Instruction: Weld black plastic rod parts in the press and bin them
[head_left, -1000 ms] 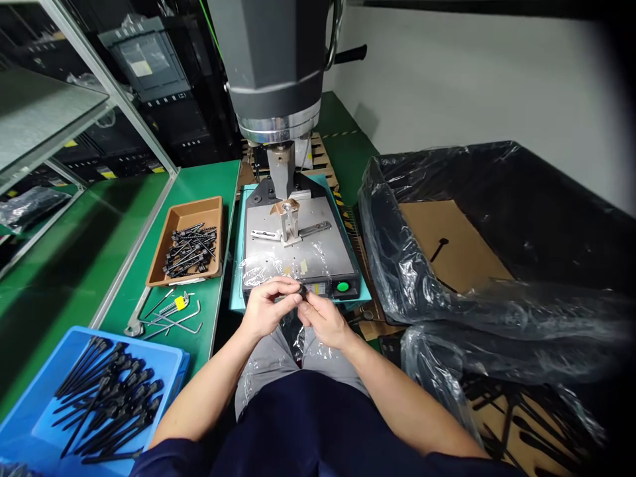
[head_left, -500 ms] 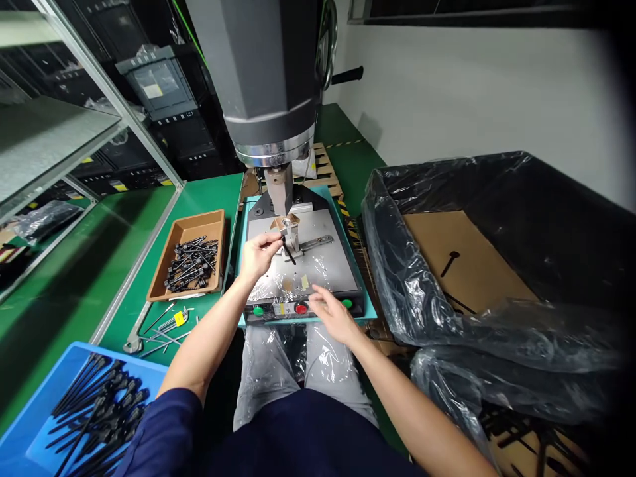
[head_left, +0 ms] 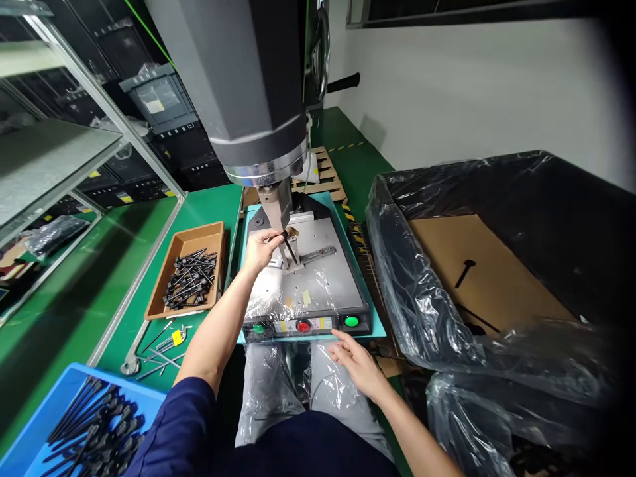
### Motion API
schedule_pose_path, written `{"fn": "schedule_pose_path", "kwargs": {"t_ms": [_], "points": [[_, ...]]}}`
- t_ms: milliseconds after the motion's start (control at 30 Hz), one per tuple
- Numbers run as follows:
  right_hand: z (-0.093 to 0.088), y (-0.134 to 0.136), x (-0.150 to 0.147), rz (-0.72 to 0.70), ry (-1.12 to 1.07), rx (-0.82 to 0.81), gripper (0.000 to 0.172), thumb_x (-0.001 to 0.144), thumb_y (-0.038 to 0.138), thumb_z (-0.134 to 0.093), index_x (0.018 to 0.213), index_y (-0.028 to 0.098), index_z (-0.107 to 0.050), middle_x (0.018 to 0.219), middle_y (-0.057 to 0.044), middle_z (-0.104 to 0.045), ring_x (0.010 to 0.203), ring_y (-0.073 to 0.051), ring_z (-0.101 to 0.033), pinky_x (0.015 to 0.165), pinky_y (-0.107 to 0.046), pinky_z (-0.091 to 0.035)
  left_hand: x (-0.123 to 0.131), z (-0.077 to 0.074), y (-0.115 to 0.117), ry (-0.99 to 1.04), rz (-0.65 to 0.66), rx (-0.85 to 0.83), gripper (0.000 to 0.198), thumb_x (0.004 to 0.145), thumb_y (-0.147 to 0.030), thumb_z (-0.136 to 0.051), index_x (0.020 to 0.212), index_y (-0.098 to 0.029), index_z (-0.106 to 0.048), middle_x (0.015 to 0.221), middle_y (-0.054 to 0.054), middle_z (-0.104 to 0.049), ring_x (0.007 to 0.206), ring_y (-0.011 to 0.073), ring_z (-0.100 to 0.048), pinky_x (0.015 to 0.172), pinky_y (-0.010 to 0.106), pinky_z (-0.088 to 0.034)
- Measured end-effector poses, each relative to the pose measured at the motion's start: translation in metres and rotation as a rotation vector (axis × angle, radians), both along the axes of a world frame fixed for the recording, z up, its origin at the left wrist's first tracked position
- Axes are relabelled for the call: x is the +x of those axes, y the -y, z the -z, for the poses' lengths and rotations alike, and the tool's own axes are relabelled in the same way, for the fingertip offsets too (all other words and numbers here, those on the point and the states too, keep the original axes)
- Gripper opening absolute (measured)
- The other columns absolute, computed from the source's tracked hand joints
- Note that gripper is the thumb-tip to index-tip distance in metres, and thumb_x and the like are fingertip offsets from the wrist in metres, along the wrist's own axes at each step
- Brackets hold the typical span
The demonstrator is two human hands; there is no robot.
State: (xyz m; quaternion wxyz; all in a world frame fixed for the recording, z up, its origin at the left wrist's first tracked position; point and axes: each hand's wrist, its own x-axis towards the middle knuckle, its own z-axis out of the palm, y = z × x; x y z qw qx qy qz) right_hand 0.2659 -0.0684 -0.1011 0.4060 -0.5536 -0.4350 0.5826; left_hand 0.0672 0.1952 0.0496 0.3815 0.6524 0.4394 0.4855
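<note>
My left hand (head_left: 262,250) pinches the head of a black plastic rod (head_left: 289,248) at the metal fixture (head_left: 293,255). The rod slants down toward the machine's base plate (head_left: 318,285). Just above my fingers is the tapered metal horn (head_left: 276,209) of a big grey press (head_left: 248,86); whether it touches the part I cannot tell. My right hand (head_left: 360,364) is empty, index finger stretched out and the others loosely bent. It hovers in front of the base's front edge, below the right green button (head_left: 352,321) and the red button (head_left: 303,326).
To the left, a brown tray (head_left: 154,291) holds black parts, with hex keys (head_left: 169,344) in front. A blue bin (head_left: 30,417) of black rods sits nearer me. On the right stands a plastic-lined box (head_left: 397,278) with cardboard and a black rod (head_left: 466,272) inside.
My right hand has moved down and right, from over the base's front edge to in front of it. My left hand keeps hold of the rod at the fixture. The view has shifted slightly.
</note>
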Motion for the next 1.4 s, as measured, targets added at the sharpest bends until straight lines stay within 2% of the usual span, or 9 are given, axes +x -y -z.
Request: {"fn": "schedule_pose_path", "kwargs": {"t_ms": [267,500,733,967,1033,1100,1233,1300,1400], "points": [[0.004,0.002,-0.004,-0.001,-0.024,-0.017,0.062,0.083,0.061,-0.054,0.129,0.019,-0.054,0.096,-0.008,-0.066,0.085,-0.026,-0.068,0.084,-0.041,-0.053,-0.009,0.001,-0.020,-0.166,0.108,0.050,0.022,0.070,-0.037,-0.075,0.080,-0.017,-0.076,0.083,0.006,-0.073,0.083,0.0208,-0.066,0.083,0.034,-0.050],[0.008,0.005,-0.003,-0.002,-0.036,-0.031,0.056,0.083,0.061,-0.057,0.123,0.021,-0.058,0.096,-0.007,-0.064,0.085,-0.028,-0.069,0.084,-0.045,-0.054,-0.014,-0.001,-0.024,-0.247,0.207,0.175,0.018,0.079,-0.035,-0.069,0.085,-0.020,-0.077,0.096,0.008,-0.073,0.097,0.0221,-0.066,0.091,0.036,-0.048],[0.006,0.007,-0.002,-0.009,-0.046,-0.039,0.054,0.084,0.061,-0.058,0.121,0.021,-0.059,0.097,-0.008,-0.064,0.087,-0.029,-0.069,0.085,-0.045,-0.054,-0.017,-0.002,-0.024,-0.266,0.263,0.144,0.019,0.081,-0.033,-0.067,0.090,-0.020,-0.077,0.099,0.008,-0.073,0.098,0.0225,-0.066,0.091,0.035,-0.048],[0.000,-0.004,0.013,0.111,0.045,0.026,0.057,0.084,0.062,-0.057,0.119,0.017,-0.059,0.095,-0.011,-0.069,0.080,-0.027,-0.068,0.078,-0.042,-0.055,-0.017,-0.008,-0.023,-0.259,0.255,0.159,0.020,0.083,-0.032,-0.063,0.089,-0.018,-0.075,0.092,0.008,-0.072,0.089,0.0199,-0.065,0.088,0.034,-0.049],[-0.006,-0.010,0.019,0.159,0.100,0.051,0.056,0.084,0.061,-0.057,0.117,0.016,-0.060,0.092,-0.011,-0.070,0.075,-0.026,-0.068,0.073,-0.041,-0.056,-0.023,-0.011,-0.019,-0.175,0.182,0.142,0.022,0.082,-0.032,-0.064,0.094,-0.017,-0.074,0.099,0.009,-0.073,0.093,0.0210,-0.066,0.090,0.035,-0.049],[-0.014,-0.021,0.026,0.198,0.202,0.097,0.050,0.085,0.058,-0.056,0.114,0.018,-0.063,0.089,-0.010,-0.070,0.074,-0.026,-0.067,0.073,-0.041,-0.055,-0.035,-0.009,-0.006,-0.084,0.037,0.117,0.028,0.080,-0.033,-0.065,0.101,-0.016,-0.073,0.106,0.010,-0.073,0.098,0.0220,-0.066,0.092,0.035,-0.050],[-0.035,-0.060,0.035,0.222,0.521,0.239,0.039,0.089,0.048,-0.051,0.112,0.020,-0.066,0.096,-0.010,-0.070,0.085,-0.027,-0.066,0.083,-0.042,-0.052,-0.071,0.015,0.042,-0.150,-0.209,0.037,0.031,0.083,-0.035,-0.061,0.103,-0.015,-0.072,0.107,0.011,-0.073,0.100,0.0231,-0.066,0.093,0.035,-0.050],[-0.043,-0.089,0.032,0.186,0.683,0.286,0.036,0.091,0.041,-0.050,0.115,0.019,-0.065,0.100,-0.011,-0.069,0.092,-0.028,-0.064,0.089,-0.043,-0.049,-0.088,0.035,0.067,-0.350,-0.268,-0.058,0.031,0.082,-0.034,-0.061,0.104,-0.014,-0.071,0.108,0.013,-0.072,0.101,0.0255,-0.066,0.094,0.037,-0.049],[-0.050,-0.134,0.016,0.129,0.940,0.226,0.041,0.091,0.038,-0.054,0.124,0.015,-0.061,0.112,-0.016,-0.064,0.108,-0.034,-0.058,0.094,-0.046,-0.045,-0.105,0.064,0.087,-0.727,-0.287,-0.166,0.040,0.079,-0.031,-0.064,0.114,-0.014,-0.067,0.119,0.018,-0.066,0.111,0.0312,-0.061,0.100,0.041,-0.044]]}}
